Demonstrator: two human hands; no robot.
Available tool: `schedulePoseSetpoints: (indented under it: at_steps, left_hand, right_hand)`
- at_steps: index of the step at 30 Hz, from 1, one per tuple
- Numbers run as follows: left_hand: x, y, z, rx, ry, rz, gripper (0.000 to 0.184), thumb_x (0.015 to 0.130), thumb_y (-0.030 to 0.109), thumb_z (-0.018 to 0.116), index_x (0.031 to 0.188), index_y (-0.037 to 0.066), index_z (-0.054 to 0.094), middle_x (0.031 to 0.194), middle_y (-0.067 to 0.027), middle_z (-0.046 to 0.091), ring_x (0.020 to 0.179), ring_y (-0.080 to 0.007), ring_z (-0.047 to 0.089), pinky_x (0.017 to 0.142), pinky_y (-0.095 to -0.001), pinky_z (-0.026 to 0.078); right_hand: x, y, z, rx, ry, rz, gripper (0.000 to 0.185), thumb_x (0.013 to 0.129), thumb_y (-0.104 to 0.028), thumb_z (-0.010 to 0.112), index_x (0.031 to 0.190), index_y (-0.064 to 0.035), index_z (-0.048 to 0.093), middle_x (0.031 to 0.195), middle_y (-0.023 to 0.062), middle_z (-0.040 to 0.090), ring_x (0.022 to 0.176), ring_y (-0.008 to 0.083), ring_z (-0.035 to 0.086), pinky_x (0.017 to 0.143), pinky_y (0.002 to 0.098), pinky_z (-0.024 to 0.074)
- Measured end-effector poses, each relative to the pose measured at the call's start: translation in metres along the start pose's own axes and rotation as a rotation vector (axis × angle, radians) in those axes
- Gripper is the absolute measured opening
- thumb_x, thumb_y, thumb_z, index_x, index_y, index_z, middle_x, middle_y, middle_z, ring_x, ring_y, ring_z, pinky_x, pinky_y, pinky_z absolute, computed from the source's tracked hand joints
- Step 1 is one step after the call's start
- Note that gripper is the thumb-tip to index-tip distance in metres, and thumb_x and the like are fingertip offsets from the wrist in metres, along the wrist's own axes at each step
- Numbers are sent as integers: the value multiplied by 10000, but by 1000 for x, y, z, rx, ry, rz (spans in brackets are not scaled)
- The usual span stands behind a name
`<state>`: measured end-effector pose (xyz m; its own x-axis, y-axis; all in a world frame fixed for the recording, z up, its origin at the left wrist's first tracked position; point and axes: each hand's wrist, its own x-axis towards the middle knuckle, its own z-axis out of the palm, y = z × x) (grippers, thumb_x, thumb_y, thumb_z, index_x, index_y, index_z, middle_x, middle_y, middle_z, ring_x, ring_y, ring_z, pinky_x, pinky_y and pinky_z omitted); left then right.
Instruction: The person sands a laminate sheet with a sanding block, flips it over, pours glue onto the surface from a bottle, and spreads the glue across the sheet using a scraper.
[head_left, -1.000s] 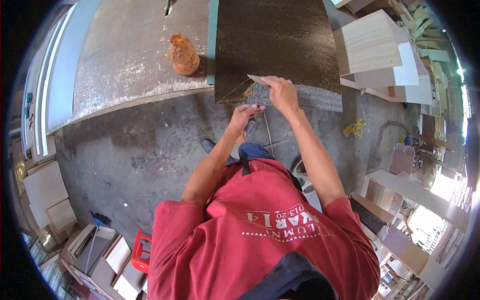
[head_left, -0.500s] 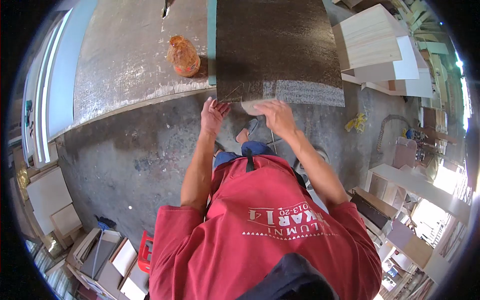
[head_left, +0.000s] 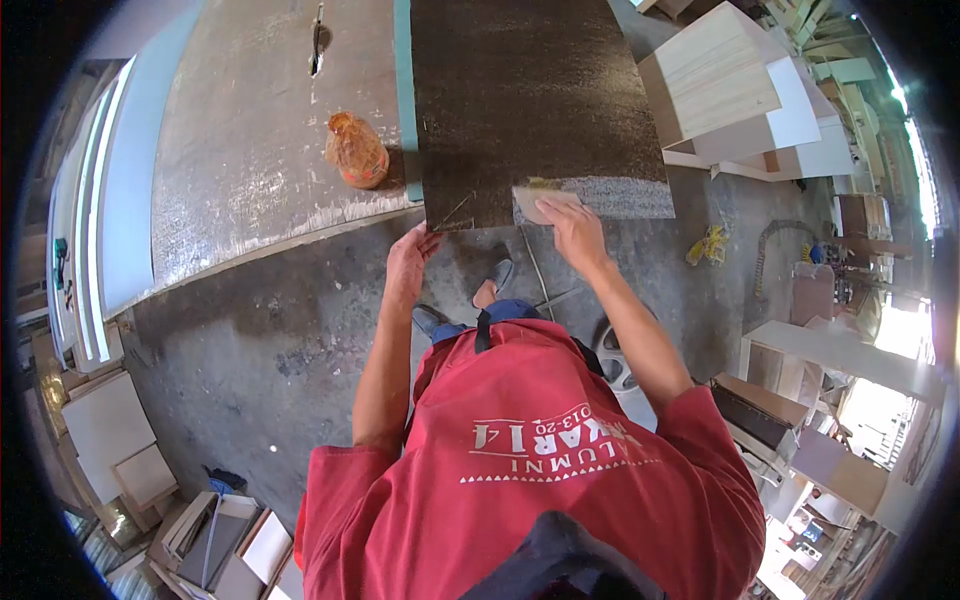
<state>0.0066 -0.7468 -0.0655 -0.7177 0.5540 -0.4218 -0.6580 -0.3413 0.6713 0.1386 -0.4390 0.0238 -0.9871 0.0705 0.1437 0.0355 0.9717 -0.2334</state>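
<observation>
A dark brown sheet point(head_left: 530, 110) with a wet-looking sheen lies over the bench. A lighter, greyish strip point(head_left: 625, 196) runs along its near edge on the right. My right hand point(head_left: 574, 232) grips a flat beige spreader point(head_left: 528, 206), which rests against the sheet by the left end of that strip. My left hand point(head_left: 408, 262) is closed at the sheet's near-left corner, its fingertips pinching the edge. Left of the sheet stands an orange-brown, stained container point(head_left: 357, 152) with a crumpled-looking top; its contents are hidden.
The worn bench top point(head_left: 240, 130) extends left, with a slot and a dark object point(head_left: 318, 45) at the back. Pale wooden boxes point(head_left: 710, 75) stand to the right. A yellow bundle point(head_left: 708, 246) lies on the concrete floor point(head_left: 250, 340). Boards are stacked around the sides.
My right hand has moved the spreader from the sheet's near edge farther in and slightly right. My left hand stays at the corner. The whole view has shifted a little.
</observation>
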Motion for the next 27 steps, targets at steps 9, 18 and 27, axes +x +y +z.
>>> schedulePoseSetpoints:
  at_steps: [9,18,27]
  left_hand:
    - [-2,3,-12,122,71,-38,481,1038,336,546,1380,1,593,1287,-80,671,1140,-212,632,1025,-372,458]
    - [4,11,-12,142,40,33,459,1049,305,540,1373,-13,607,1280,-69,680,1153,-195,636,1027,-348,471]
    - [5,23,-7,74,66,6,351,1017,241,636,1275,10,688,1205,-52,724,1062,-134,665,946,-317,502]
  right_hand:
    - [36,-25,0,32,94,165,302,810,-22,630,1086,-91,732,1007,99,734,913,328,705,834,461,554]
    - [-29,-38,-36,277,-192,156,373,836,-7,583,1149,-133,741,1095,120,752,977,324,717,854,453,569]
    - [-15,43,-9,-77,130,341,384,848,-16,604,1201,-113,719,1183,98,733,1093,349,675,940,450,537]
